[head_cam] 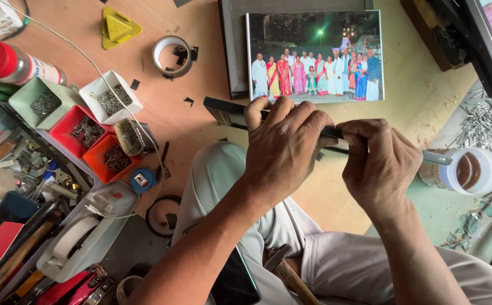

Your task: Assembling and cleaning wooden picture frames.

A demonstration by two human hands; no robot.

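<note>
Gripping a dark frame strip (223,108) over the lap, the left hand (285,149) curls its fingers tightly around it. Just beside, the right hand (379,164) pinches the same strip, fingers closed. A group photograph (315,56) lies just beyond on the wooden table (161,118); small trays of nails (88,121) sit well left.

I am looking down at a picture-framing workshop: small trays of nails (88,131) in red, orange, white and green sit beside a cluttered tool tray (20,226), a tape roll (172,55) lies on the wooden board, a printed group photograph (315,56) rests against frame moulding (236,45), and a hammer (285,268) waits on my lap.
</note>
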